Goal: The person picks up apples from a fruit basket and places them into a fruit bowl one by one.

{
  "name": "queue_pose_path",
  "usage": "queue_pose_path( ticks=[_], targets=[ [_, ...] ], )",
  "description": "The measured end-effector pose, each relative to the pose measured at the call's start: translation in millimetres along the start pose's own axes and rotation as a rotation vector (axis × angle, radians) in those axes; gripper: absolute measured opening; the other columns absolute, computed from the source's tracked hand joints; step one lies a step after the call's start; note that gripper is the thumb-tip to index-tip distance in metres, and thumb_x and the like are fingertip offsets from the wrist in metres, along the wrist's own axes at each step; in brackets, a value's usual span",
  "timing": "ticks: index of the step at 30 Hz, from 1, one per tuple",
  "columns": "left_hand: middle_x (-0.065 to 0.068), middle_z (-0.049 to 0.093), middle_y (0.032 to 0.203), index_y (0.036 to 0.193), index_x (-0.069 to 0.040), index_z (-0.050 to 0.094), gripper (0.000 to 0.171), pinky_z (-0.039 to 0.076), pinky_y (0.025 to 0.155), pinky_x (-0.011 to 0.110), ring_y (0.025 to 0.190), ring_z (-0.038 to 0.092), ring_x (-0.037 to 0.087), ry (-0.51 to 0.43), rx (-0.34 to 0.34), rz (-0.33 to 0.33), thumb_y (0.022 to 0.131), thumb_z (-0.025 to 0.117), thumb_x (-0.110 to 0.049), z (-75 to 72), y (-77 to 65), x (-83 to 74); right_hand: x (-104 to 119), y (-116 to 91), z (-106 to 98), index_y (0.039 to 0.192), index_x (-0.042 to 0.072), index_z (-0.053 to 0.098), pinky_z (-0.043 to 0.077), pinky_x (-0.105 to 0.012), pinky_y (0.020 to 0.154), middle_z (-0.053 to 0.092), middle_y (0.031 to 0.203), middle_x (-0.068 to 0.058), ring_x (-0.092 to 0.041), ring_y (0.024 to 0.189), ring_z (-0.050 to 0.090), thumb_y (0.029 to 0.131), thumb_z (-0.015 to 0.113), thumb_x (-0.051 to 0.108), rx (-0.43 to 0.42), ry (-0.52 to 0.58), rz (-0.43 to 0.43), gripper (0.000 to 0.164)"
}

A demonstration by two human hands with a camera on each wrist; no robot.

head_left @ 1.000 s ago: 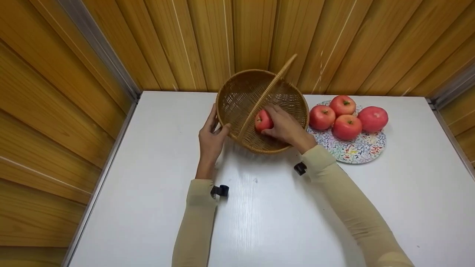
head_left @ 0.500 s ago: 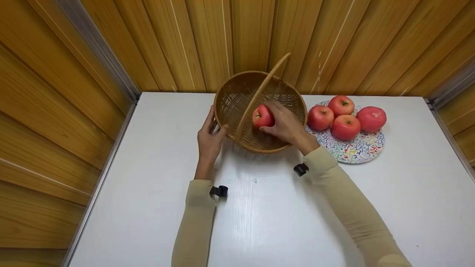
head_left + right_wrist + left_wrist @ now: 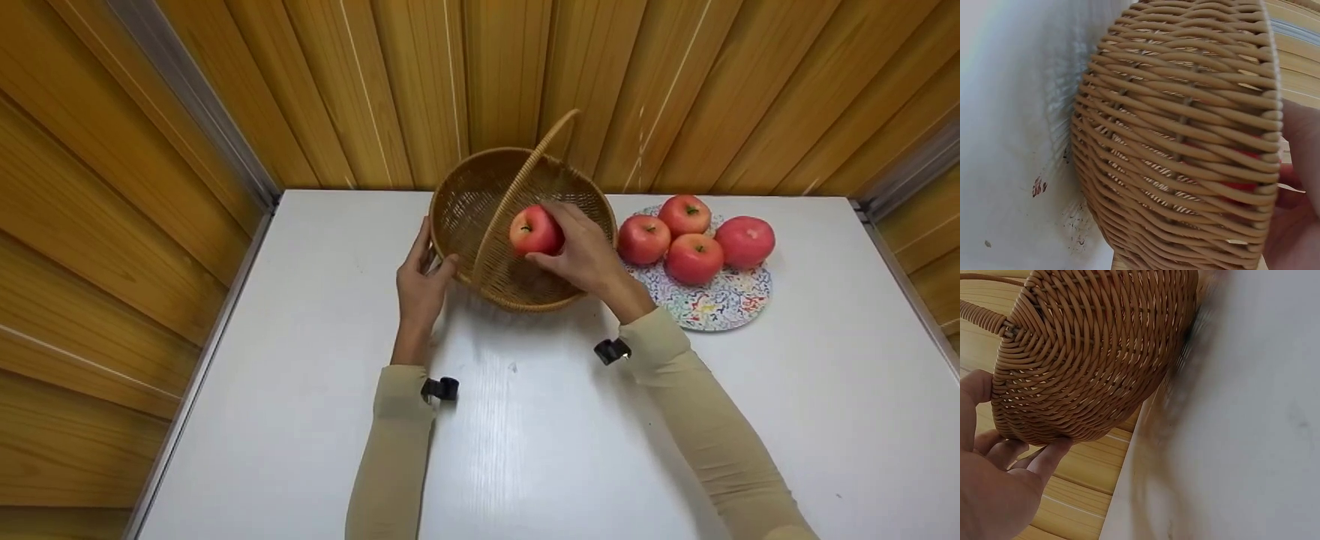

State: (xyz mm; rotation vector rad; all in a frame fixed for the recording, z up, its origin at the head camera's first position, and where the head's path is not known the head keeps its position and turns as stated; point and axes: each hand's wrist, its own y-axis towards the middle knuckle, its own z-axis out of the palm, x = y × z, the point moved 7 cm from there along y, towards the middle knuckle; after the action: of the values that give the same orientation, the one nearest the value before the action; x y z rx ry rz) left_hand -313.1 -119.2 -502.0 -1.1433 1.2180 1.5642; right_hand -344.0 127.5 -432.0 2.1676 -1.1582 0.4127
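A round wicker basket (image 3: 466, 206) with an arched handle (image 3: 516, 182) stands at the back of the white table. My left hand (image 3: 423, 289) holds its left side, thumb at the rim and fingers against the outer wall. In the left wrist view the same hand (image 3: 1005, 478) shows fingertips on the weave. My right hand (image 3: 589, 251) grips a red apple (image 3: 534, 230) over the inside of the basket, beside the handle, thumb below and fingers behind it. In the right wrist view the basket wall (image 3: 1174, 112) hides most of that hand (image 3: 1300, 225), and red shows through the weave.
Right of the basket lies a speckled plate (image 3: 709, 309) bearing several red apples (image 3: 694, 259), close to the basket's rim. Wood-plank panels (image 3: 510, 75) rise along the table's back edge. The white tabletop (image 3: 510, 427) stretches out in front.
My right hand has raised the apple from lower in the basket, and it now looks larger and nearer the camera. My left hand keeps its hold on the rim.
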Motion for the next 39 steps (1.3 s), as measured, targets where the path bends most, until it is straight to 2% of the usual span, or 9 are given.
queue_pose_path(
  ticks=[8, 16, 34, 39],
  targets=[
    [0.001, 0.04, 0.167, 0.165, -0.015, 0.04, 0.074, 0.053, 0.106, 0.03, 0.147, 0.047, 0.024, -0.014, -0.003, -0.002, 0.099, 0.07, -0.002, 0.1, 0.2, 1.6, 2.9, -8.9, -11.8, 0.151, -0.006, 0.053, 0.046, -0.048, 0.114, 0.057, 0.148, -0.023, -0.036, 0.136, 0.055, 0.087, 0.091, 0.024, -0.077, 0.02, -0.009, 0.08],
    [0.003, 0.039, 0.167, 0.166, -0.013, 0.039, 0.072, 0.053, 0.105, 0.03, 0.148, 0.047, 0.025, -0.003, -0.003, 0.002, 0.101, 0.069, -0.003, 0.5, 0.2, 1.9, 2.6, -19.2, -20.6, 0.15, -0.006, 0.055, 0.045, -0.048, 0.115, 0.058, 0.147, -0.023, -0.035, 0.134, 0.057, 0.085, 0.093, 0.021, -0.17, 0.074, -0.026, 0.079],
    [0.005, 0.038, 0.168, 0.165, -0.014, 0.04, 0.072, 0.052, 0.107, 0.031, 0.149, 0.044, 0.029, -0.026, -0.002, -0.004, 0.1, 0.067, 0.003, 0.0, 1.1, 2.0, -3.7, -46.8, -42.8, 0.15, -0.004, 0.056, 0.046, -0.042, 0.115, 0.061, 0.145, -0.019, -0.027, 0.135, 0.057, 0.085, 0.093, 0.018, -0.323, 0.166, 0.015, 0.078],
    [0.003, 0.04, 0.167, 0.164, -0.014, 0.041, 0.072, 0.053, 0.105, 0.03, 0.148, 0.046, 0.026, -0.01, -0.008, 0.002, 0.1, 0.067, 0.003, -0.1, 1.1, 2.1, -10.9, -55.7, -48.2, 0.151, -0.004, 0.055, 0.047, -0.029, 0.112, 0.06, 0.147, -0.015, -0.024, 0.134, 0.056, 0.084, 0.093, 0.015, -0.359, 0.2, 0.052, 0.08]
  ],
)
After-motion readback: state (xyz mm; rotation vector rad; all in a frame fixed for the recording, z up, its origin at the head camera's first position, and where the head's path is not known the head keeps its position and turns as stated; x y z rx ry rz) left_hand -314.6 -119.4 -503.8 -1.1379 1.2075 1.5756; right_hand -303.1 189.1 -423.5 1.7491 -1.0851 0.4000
